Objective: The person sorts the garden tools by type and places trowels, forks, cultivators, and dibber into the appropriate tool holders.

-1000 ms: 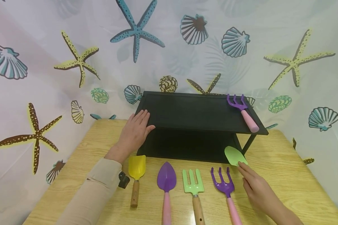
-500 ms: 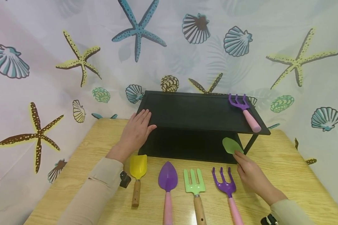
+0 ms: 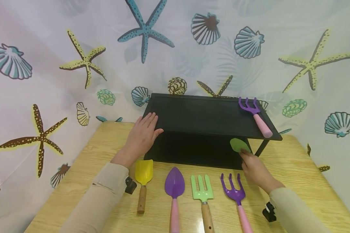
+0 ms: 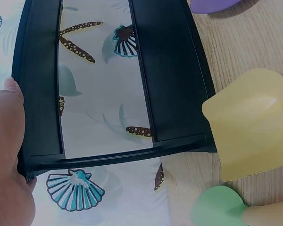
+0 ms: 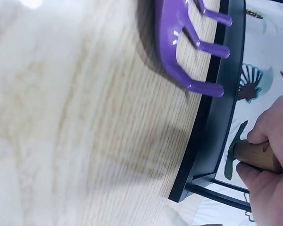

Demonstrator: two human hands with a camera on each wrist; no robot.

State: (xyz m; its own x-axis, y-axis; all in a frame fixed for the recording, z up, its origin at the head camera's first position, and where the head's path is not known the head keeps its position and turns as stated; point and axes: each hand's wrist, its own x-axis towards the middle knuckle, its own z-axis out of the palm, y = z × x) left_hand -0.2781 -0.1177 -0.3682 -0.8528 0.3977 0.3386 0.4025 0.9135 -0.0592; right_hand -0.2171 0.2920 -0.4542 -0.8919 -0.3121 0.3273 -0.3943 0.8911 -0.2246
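Note:
My left hand [image 3: 141,136] rests with straight fingers on the left end of a black two-tier shelf [image 3: 192,115]. The left wrist view shows that hand at the upper tier's edge. My right hand [image 3: 256,170] grips a green trowel by its wooden handle [image 5: 257,155]. The trowel's blade [image 3: 237,145] is in front of the opening between the tiers, near the right end. My fingers hide much of the handle. On the top tier, at the right, lies a purple hand fork with a pink handle [image 3: 262,125].
Along the wooden table [image 3: 291,181] before the shelf lie a yellow scoop [image 3: 144,171], a purple trowel [image 3: 174,183], a green fork [image 3: 202,191] and another purple fork [image 3: 235,194]. A green tool [image 4: 217,207] lies beside the yellow scoop. A shell-patterned cloth [image 3: 175,42] hangs behind.
My right hand has moved forward and left, carrying the green trowel up from the lower tier's front right corner to the opening between the tiers. The left hand stays on the shelf.

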